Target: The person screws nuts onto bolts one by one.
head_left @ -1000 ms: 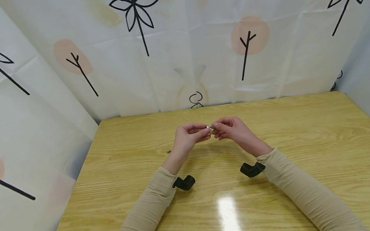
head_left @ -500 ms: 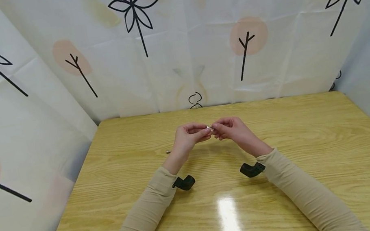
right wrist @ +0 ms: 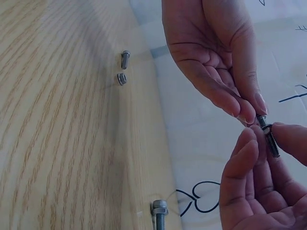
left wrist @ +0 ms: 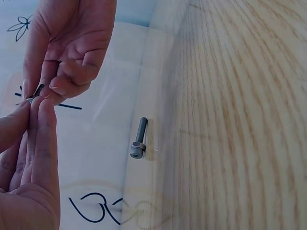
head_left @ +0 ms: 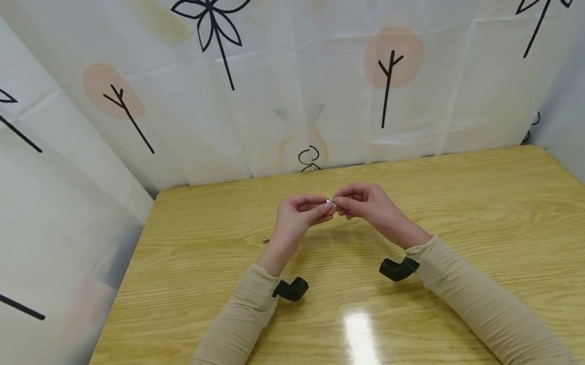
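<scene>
Wooden table (head_left: 463, 283) below; bolt (right wrist: 273, 146) spanning left grip (head_left: 301, 215), pinching one end, and right grip (head_left: 369, 205), pinching near nut (right wrist: 266, 128)

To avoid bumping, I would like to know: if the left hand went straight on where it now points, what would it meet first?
Probably the right hand, facing it across the small bolt; the exact gap is hard to judge.

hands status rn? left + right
Left hand: closed, pinching one end of a bolt.
Right hand: closed, pinching the nut on that bolt.
</scene>
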{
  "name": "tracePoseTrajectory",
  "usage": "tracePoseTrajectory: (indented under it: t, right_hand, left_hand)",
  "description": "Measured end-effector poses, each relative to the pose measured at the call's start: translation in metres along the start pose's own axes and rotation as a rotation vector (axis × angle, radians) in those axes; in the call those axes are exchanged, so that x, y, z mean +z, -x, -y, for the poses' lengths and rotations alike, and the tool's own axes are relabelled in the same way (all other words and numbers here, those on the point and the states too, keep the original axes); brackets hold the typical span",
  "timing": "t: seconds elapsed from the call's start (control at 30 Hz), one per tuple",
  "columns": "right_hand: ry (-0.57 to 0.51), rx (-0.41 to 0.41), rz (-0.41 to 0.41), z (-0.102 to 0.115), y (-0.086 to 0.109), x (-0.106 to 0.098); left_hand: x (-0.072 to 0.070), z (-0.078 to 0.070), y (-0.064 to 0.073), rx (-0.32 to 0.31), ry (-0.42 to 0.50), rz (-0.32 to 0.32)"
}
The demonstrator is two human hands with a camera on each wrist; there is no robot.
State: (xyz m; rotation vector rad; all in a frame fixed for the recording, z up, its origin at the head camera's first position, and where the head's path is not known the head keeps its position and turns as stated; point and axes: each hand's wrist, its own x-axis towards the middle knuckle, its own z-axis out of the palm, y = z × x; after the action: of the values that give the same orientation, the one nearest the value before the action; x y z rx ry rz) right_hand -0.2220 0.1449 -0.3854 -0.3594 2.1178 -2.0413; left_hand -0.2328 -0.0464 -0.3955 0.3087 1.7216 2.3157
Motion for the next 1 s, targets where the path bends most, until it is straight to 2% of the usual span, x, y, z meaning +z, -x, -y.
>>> tracePoseTrajectory:
  t: [0.13, 0.3, 0.4, 0.63, 0.87, 1.0]
  right_hand:
    - [0.007, 0.035, -0.011, 0.0004, -0.0015, 0.001]
    - [-0.035, -0.011, 0.008, -0.0004, -0.0006, 0.0006]
    - [-0.021, -0.026, 0.011, 0.0001, -0.0003, 0.0005]
    - [0.036, 0.036, -0.014, 0.0022, -0.0022, 0.0006]
    - [0.018, -0.015, 0.003, 0.0009, -0.0013, -0.0015]
    - [0.043, 0.008, -0.012, 0.0004, -0.0029, -0.0015]
  left_hand:
    - [-0.0004, 0.0018, -0.0004, 0.005, 0.0, -0.003]
    - [-0.0011, 0.0043, -0.0035, 0.013, 0.014, -0.006]
    - [-0.0011, 0.0037, -0.0037, 0.012, 0.016, -0.006]
    - [-0.0009, 0.0035, -0.004, 0.011, 0.008, -0.01]
    - [-0.0011, 0.0036, -0.0042, 0.015, 0.019, -0.005]
    - [-0.0017, 0.0037, -0.0046, 0.015, 0.015, 0.001]
